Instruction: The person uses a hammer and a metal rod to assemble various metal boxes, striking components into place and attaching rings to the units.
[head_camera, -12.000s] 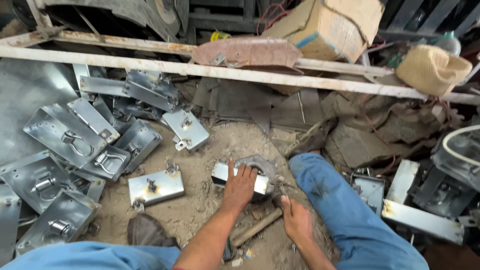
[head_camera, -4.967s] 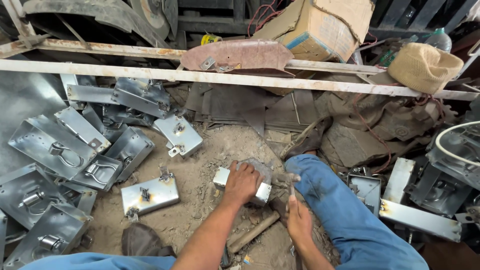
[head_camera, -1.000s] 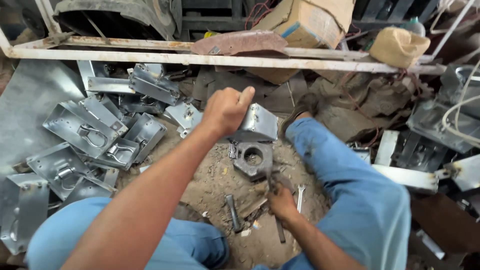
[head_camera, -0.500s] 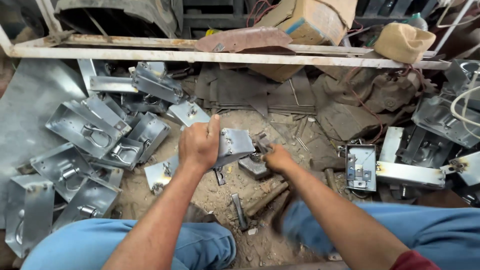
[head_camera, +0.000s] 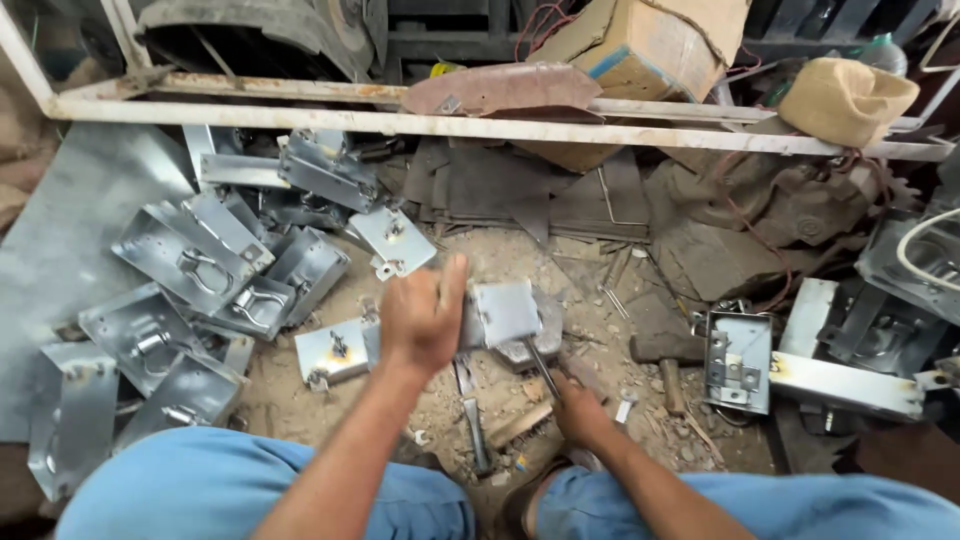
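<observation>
My left hand grips a bent galvanised metal bracket and holds it just above the dirt floor, over a grey metal block. My right hand is lower, near the floor, closed on the handle of a thin tool that points up under the bracket. My legs in blue trousers frame the bottom of the view.
A pile of similar metal brackets lies to the left, with one loose bracket beside my left hand. More metal parts sit at the right. A rusty white bar, a cardboard box and scrap lie beyond. A chisel rests on the dirt.
My left hand with the bracket has come down and to the right, over the grey block. My right hand has dropped back toward the floor by my leg.
</observation>
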